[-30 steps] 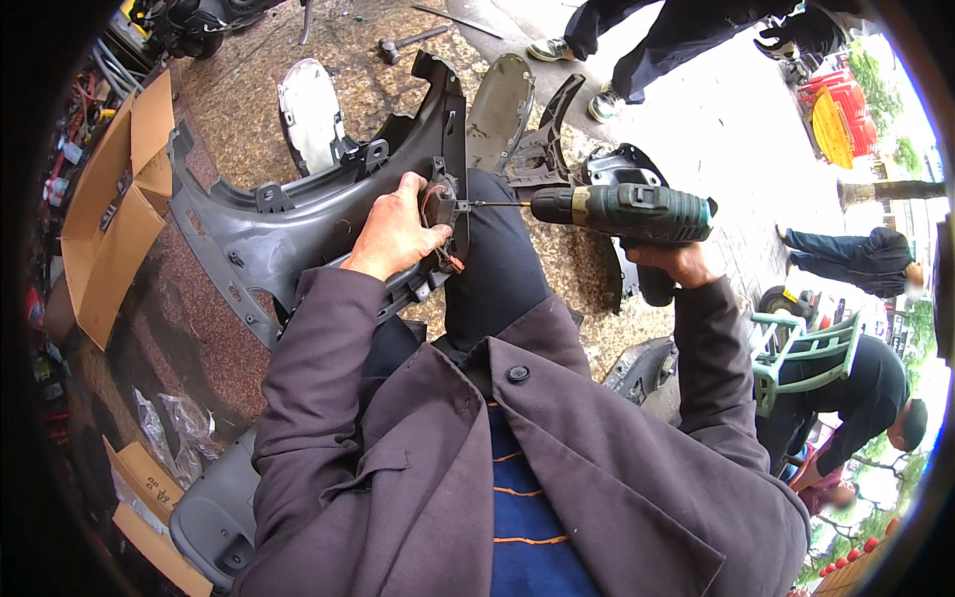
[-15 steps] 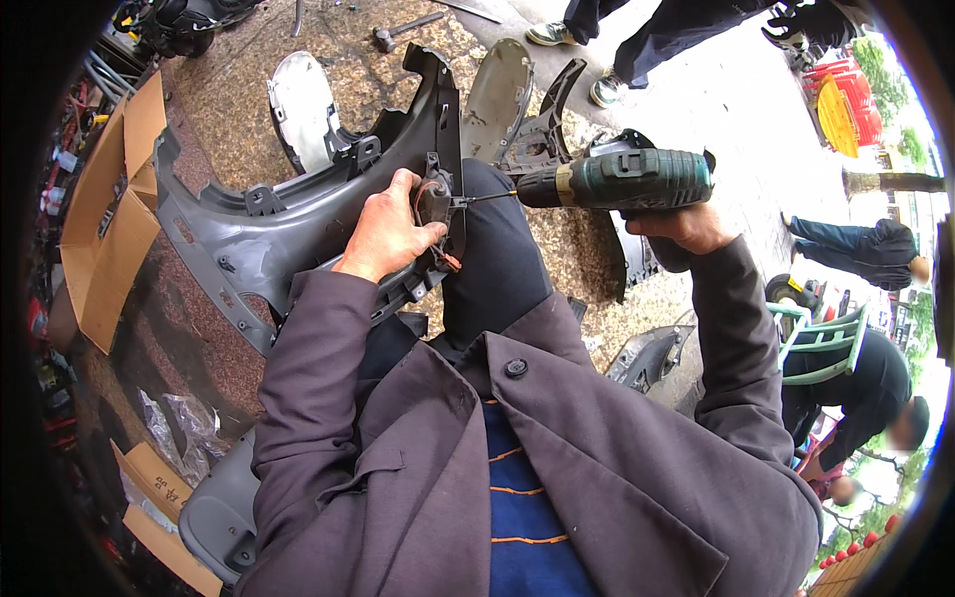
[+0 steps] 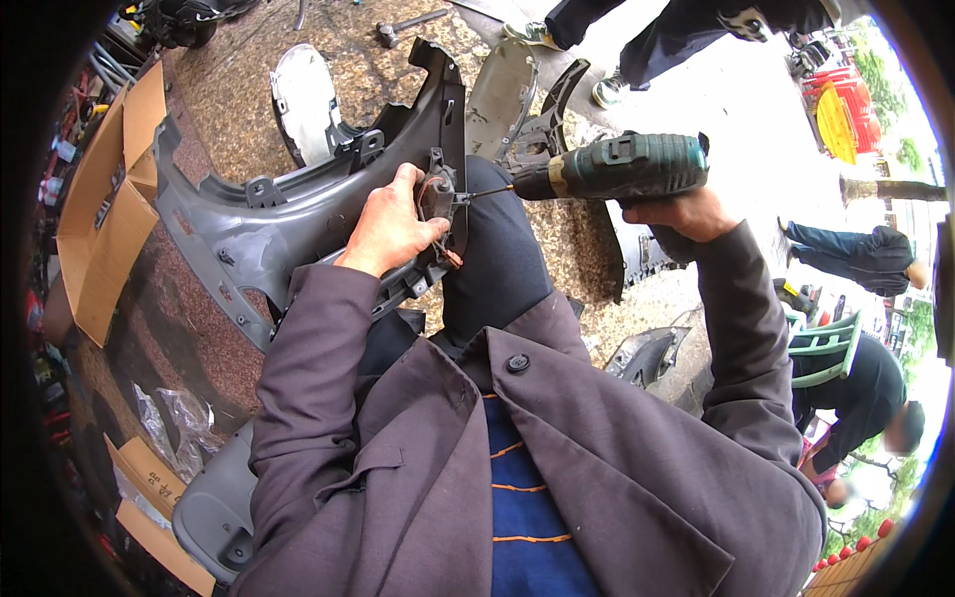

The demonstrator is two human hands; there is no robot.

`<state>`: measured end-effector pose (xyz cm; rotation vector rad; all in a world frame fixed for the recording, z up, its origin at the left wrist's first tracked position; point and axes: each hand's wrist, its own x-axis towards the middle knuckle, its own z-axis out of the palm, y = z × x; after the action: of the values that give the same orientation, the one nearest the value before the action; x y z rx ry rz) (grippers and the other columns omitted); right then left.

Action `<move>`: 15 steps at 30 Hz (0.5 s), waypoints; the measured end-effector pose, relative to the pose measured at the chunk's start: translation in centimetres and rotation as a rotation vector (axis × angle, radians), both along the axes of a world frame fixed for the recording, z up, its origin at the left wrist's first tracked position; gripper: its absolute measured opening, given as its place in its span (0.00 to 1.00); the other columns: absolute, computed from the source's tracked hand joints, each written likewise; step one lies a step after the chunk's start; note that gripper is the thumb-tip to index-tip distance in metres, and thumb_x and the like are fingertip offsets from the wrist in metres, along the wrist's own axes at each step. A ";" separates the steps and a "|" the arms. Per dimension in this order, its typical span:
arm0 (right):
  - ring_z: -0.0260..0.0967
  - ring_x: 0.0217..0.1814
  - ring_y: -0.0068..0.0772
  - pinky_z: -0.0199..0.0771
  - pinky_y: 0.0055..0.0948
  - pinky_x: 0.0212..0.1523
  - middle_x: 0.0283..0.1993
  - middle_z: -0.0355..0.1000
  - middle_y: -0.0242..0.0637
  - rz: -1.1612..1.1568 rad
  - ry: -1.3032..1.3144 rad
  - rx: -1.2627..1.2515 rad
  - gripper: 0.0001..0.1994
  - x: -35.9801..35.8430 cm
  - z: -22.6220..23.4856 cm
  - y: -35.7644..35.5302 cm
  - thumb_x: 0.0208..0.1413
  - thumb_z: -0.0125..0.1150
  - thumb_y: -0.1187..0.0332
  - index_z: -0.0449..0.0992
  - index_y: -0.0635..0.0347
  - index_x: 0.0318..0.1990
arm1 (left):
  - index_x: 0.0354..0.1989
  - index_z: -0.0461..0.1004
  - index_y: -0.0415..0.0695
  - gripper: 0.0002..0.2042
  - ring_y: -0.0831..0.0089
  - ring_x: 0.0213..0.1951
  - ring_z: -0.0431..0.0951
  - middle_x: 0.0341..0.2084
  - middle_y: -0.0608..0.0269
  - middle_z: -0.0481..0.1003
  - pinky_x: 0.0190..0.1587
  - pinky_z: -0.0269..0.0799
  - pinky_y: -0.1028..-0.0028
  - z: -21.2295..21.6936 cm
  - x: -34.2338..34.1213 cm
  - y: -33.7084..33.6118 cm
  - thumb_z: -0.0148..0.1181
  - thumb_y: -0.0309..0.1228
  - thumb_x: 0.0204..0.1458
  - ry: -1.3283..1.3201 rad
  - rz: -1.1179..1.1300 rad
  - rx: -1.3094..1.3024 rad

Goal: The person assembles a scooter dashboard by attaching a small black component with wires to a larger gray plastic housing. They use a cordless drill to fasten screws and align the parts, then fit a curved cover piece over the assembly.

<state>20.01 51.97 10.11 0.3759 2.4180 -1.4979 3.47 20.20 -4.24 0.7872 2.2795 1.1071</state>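
Note:
A large grey molded plastic panel [image 3: 288,231] lies across my lap, its narrow end rising past my knee. Pressed against its edge by my left hand [image 3: 390,227] is a small dark plastic fitting with a rounded, lamp-like body [image 3: 436,199] and an orange-red wire end. Thumb and fingers close around this fitting. My right hand [image 3: 693,213] is wrapped round the handle of a dark green cordless drill [image 3: 637,167], held level. Its long thin bit [image 3: 489,192] points left, and the tip meets the fitting's right side. Whether a screw sits at the tip is too small to tell.
White shell-shaped panels [image 3: 304,104] and a black bracket [image 3: 542,134] lie on the stone slab beyond, with a hammer [image 3: 398,30]. An open cardboard box [image 3: 117,219] stands at left. Another person's legs [image 3: 676,45] are at the top, and people sit or stand at right.
The drill's rear end has risen slightly with my right hand, and its bit stays at the fitting. My left hand holds its place. A bystander's leg at the top has shifted.

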 end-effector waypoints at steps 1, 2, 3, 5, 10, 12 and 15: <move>0.73 0.54 0.33 0.71 0.35 0.59 0.50 0.79 0.38 0.023 0.002 0.002 0.27 -0.3 0.3 0.0 0.44 0.76 0.76 0.77 0.61 0.55 | 0.50 0.67 0.37 0.27 0.65 0.31 0.80 0.27 0.53 0.78 0.39 0.75 0.66 0.0 0.0 0.0 0.74 0.28 0.42 -0.008 0.000 -0.014; 0.73 0.54 0.33 0.71 0.35 0.59 0.50 0.79 0.38 0.049 0.001 0.025 0.27 -0.7 0.7 -0.1 0.43 0.76 0.76 0.77 0.61 0.55 | 0.49 0.67 0.37 0.27 0.66 0.30 0.79 0.26 0.54 0.77 0.38 0.75 0.66 0.0 0.1 0.0 0.74 0.28 0.42 -0.008 -0.001 -0.014; 0.74 0.54 0.34 0.72 0.35 0.59 0.51 0.79 0.38 0.073 -0.027 0.022 0.28 -1.4 1.2 -0.2 0.44 0.77 0.75 0.76 0.61 0.56 | 0.49 0.67 0.37 0.27 0.66 0.29 0.79 0.25 0.54 0.76 0.37 0.75 0.67 0.0 0.1 0.0 0.74 0.29 0.42 0.001 -0.003 -0.007; 0.75 0.53 0.34 0.72 0.35 0.59 0.51 0.80 0.40 0.149 -0.056 0.127 0.27 -3.5 2.4 -0.5 0.44 0.77 0.73 0.77 0.59 0.55 | 0.49 0.67 0.37 0.26 0.67 0.29 0.78 0.25 0.55 0.76 0.36 0.74 0.67 0.0 0.1 0.1 0.74 0.29 0.42 -0.012 -0.003 -0.040; 0.79 0.46 0.38 0.76 0.40 0.55 0.45 0.82 0.41 0.625 -0.124 0.475 0.21 -10.0 6.7 -2.2 0.48 0.76 0.63 0.82 0.52 0.52 | 0.48 0.67 0.37 0.26 0.59 0.33 0.79 0.28 0.50 0.77 0.39 0.75 0.64 0.0 0.0 0.2 0.74 0.30 0.43 -0.009 -0.026 -0.042; 0.79 0.45 0.39 0.76 0.40 0.55 0.44 0.82 0.41 0.640 -0.192 0.558 0.21 -12.0 7.2 -3.3 0.47 0.76 0.64 0.82 0.51 0.52 | 0.47 0.67 0.36 0.26 0.44 0.43 0.81 0.36 0.39 0.79 0.48 0.77 0.58 0.0 -0.2 0.1 0.74 0.32 0.43 -0.061 -0.043 -0.044; 0.79 0.43 0.39 0.76 0.36 0.52 0.42 0.82 0.42 0.675 -0.225 0.624 0.21 -13.8 7.1 -4.2 0.45 0.76 0.63 0.83 0.52 0.50 | 0.47 0.67 0.36 0.25 0.44 0.43 0.81 0.36 0.39 0.79 0.47 0.76 0.58 -0.1 -0.3 -0.1 0.72 0.32 0.43 -0.068 -0.044 -0.071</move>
<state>6.24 47.74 17.19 -0.1534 2.4098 -0.3941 3.20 20.06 -4.37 0.7570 2.2218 1.0119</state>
